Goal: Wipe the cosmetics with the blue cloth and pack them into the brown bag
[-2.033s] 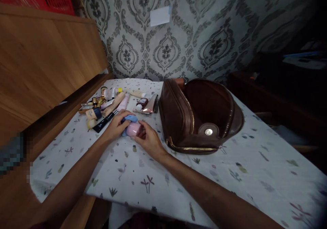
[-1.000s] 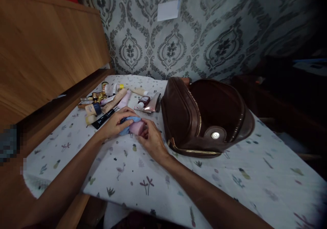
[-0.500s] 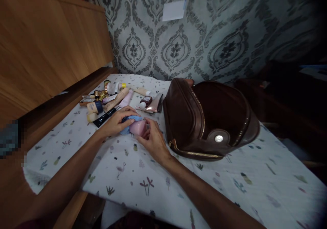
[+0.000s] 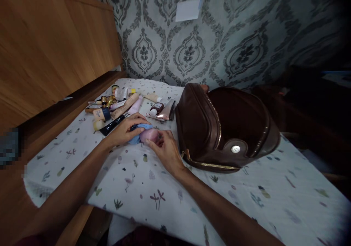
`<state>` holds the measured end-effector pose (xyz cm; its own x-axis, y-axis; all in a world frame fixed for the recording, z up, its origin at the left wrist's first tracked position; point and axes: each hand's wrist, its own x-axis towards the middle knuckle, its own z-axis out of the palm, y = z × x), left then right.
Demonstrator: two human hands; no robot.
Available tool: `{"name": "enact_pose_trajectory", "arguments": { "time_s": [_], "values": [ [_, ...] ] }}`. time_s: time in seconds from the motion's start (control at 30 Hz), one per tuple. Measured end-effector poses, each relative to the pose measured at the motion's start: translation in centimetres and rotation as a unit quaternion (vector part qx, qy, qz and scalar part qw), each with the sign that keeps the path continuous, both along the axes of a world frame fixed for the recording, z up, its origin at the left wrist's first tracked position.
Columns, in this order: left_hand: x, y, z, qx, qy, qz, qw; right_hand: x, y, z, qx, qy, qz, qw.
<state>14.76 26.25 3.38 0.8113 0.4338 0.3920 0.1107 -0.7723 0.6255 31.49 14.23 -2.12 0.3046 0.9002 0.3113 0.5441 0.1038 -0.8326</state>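
Between my two hands, low over the patterned cloth, is a rounded, glossy pink object (image 4: 148,135); its exact kind I cannot make out. My left hand (image 4: 128,129) is closed on a blue cloth (image 4: 135,139), which is pressed against the pink object's left side. My right hand (image 4: 166,149) grips the pink object from the right, thumb at its front and fingers curled behind. Just beyond my left hand lies a black tube (image 4: 113,124). To the right of my right hand stands a brown leather bag (image 4: 197,125), unzipped and gaping.
Several cosmetics lie at the back left, among them a bottle with a dark blue cap (image 4: 101,114), a pink tube (image 4: 136,105) and a metallic rose tube (image 4: 166,110). A wooden cabinet (image 4: 60,45) borders the left side. Patterned wallpaper (image 4: 189,52) rises behind.
My right hand's fingers have shifted round the pink object, which has turned slightly. My left hand and the blue cloth stay nearly in place.
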Motion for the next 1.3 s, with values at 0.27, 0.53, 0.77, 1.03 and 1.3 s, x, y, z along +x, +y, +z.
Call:
{"name": "enact_pose_trajectory", "arguments": {
  "time_s": [0.27,0.53,0.77,1.03,1.3],
  "values": [
    [0.1,-0.1,0.0,0.000,-0.009,0.001,1.000,-0.1,0.0,-0.7,0.048,0.015,0.064,0.997],
    [0.1,-0.3,0.2,-0.016,-0.021,0.002,1.000,0.4,0.3,-0.2,0.007,0.018,0.005,1.000],
    [0.3,-0.8,0.3,0.000,-0.018,-0.010,1.000,0.6,0.5,0.2,-0.007,0.108,-0.011,0.994],
    [0.8,-1.5,0.1,0.042,-0.053,-0.025,0.997,0.6,0.9,0.3,0.003,0.411,0.007,0.912],
    [0.4,-1.2,0.5,-0.018,-0.079,-0.010,0.997,0.8,0.9,1.5,-0.047,0.551,0.106,0.826]
  ]
}}
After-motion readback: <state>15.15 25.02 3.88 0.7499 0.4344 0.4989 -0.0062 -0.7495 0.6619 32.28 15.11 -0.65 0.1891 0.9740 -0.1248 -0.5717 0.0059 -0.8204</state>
